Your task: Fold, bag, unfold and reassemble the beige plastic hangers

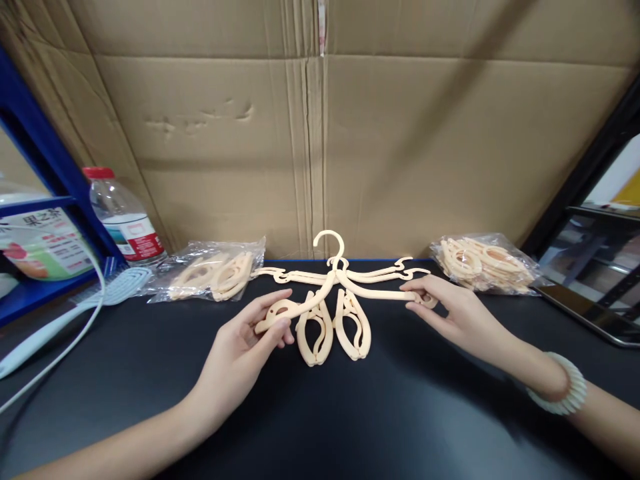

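Between my two hands is a cream plastic folding hanger (370, 289), its arms spread and its hook pointing up and away. My left hand (245, 343) pinches the end of its left arm between thumb and fingers. The right arm's tip is gripped by my right hand (453, 310). Behind it lie more unfolded hangers (380, 272) on the black table. Two folded hangers (315, 340) (354, 333) rest side by side just below the held one, partly covered by it at their upper ends.
Clear plastic bags of folded hangers lie at the back left (213, 273) and back right (485, 263). A capped bottle (127, 220), a pale hairbrush (117, 287) and a white cable (75, 360) are on the left. A dark tablet-like device (590, 273) leans at right. Cardboard (225, 133) stands behind.
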Tool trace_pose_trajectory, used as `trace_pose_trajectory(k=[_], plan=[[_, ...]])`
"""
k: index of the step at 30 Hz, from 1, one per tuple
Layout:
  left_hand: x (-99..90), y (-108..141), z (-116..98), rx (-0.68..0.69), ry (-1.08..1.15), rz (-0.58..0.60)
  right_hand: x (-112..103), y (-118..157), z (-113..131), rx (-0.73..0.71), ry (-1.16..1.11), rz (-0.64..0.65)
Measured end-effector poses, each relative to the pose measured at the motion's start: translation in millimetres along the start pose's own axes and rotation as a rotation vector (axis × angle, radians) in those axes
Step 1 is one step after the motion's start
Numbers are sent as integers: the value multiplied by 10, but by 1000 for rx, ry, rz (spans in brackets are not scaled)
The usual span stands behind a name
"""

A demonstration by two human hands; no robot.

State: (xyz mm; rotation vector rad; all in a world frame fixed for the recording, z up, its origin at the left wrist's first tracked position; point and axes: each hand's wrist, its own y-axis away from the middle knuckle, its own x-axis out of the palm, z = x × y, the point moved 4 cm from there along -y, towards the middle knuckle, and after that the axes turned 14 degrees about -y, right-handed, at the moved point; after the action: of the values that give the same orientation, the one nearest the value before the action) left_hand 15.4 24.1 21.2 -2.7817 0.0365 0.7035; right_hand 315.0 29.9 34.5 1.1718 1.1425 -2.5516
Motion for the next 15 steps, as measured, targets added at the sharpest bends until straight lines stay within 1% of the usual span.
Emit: trace_pose_trajectory(k=[3, 5, 7, 10, 15], plan=[[10, -28, 64, -38, 52, -30, 10, 4, 28, -111, 78, 39], [17, -41, 98, -58, 66, -33, 10, 2, 44, -157, 171, 60], [22, -47, 116, -70, 62, -31, -6, 5, 61, -185, 290, 32], [30, -46, 121, -70, 55, -16, -38, 26, 70, -167, 411, -54], [53, -29, 98, -32, 84, 16, -55, 63, 43, -79, 384, -110]])
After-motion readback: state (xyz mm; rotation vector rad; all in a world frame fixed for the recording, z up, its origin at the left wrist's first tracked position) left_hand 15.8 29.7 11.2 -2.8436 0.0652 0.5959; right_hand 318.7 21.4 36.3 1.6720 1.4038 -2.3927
